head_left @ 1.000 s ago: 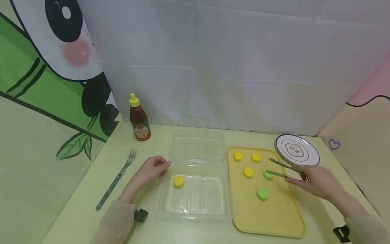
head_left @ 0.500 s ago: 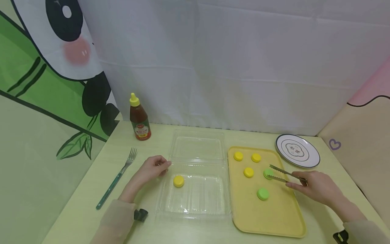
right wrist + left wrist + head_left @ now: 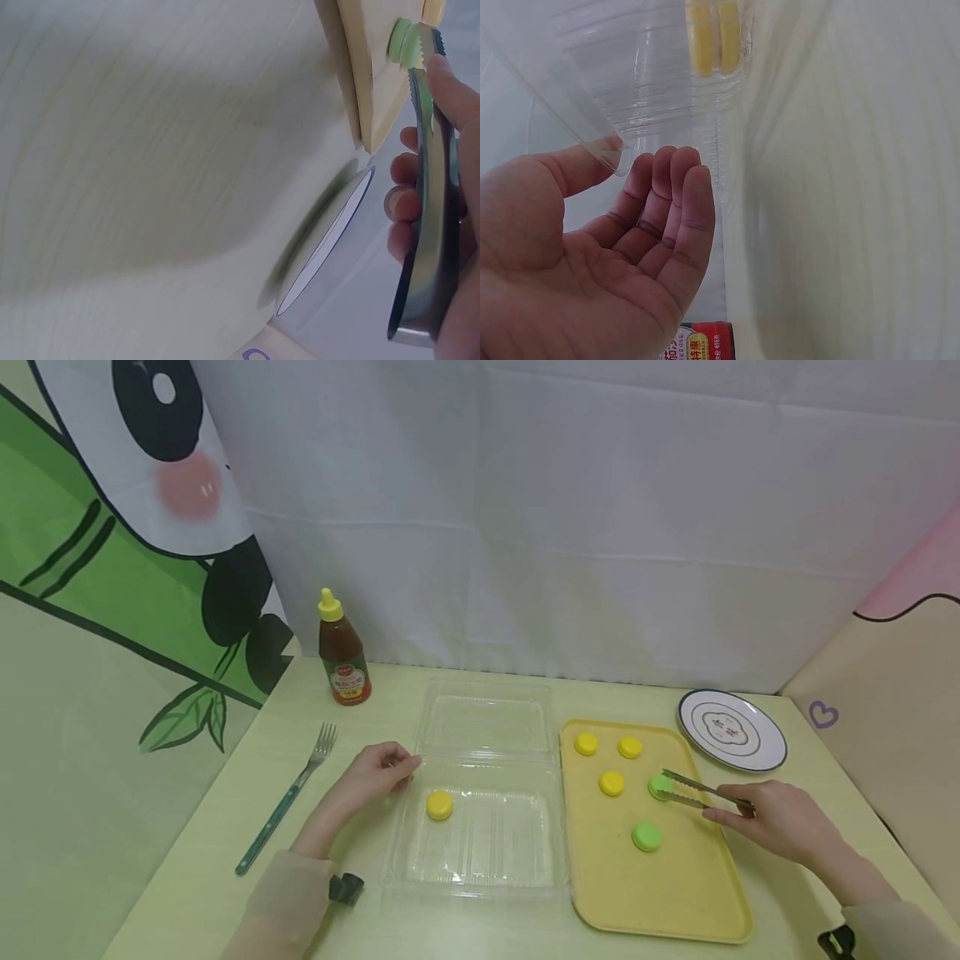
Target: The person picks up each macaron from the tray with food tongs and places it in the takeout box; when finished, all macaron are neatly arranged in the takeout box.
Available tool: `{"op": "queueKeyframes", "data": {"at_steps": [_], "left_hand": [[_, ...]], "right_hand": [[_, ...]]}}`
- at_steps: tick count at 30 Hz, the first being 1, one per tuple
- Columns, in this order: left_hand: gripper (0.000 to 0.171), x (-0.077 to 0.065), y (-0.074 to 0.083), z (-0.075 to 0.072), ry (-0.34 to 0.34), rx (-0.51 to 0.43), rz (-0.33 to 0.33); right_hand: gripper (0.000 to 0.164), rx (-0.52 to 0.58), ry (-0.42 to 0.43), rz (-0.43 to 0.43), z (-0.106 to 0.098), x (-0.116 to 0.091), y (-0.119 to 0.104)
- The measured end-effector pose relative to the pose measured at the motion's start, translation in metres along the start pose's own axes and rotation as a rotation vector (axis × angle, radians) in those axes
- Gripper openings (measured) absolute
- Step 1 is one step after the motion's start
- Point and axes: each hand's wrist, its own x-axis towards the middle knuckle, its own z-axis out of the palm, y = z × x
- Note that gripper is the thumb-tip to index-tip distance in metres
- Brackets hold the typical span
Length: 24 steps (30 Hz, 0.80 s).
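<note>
My right hand [image 3: 793, 822] grips metal tongs [image 3: 431, 225] with toothed tips. The tips stand either side of a green macaron [image 3: 660, 787] on the yellow tray [image 3: 660, 902]; whether they squeeze it I cannot tell. A second green macaron [image 3: 647, 837] lies nearer the front, and several yellow macarons [image 3: 611, 783] sit toward the back of the tray. At the left edge of a clear plastic clamshell box [image 3: 480, 891], its lid laid back, my left hand [image 3: 377, 774] holds the rim between thumb and curled fingers. One yellow macaron [image 3: 439, 805] rests inside the box.
A fork [image 3: 288, 797] with a green handle lies left of my left forearm. The sauce bottle [image 3: 345, 660] with a yellow cap stands at the back left. A white plate [image 3: 732, 731] with a dark rim sits beyond the tray's right corner. Cloth hangs behind the table.
My right hand has come slightly lower and toward me, bringing the tong tips from above the green macaron down around it. The left hand and the box have stayed put.
</note>
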Motion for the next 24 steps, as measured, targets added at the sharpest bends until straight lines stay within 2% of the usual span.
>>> {"op": "queueKeyframes", "data": {"at_steps": [24], "left_hand": [[0.028,-0.0023,0.0029,-0.0003,0.005,0.008,-0.014]], "right_hand": [[0.038,0.01,0.025,-0.023,-0.0019,0.0012,-0.0018]]}}
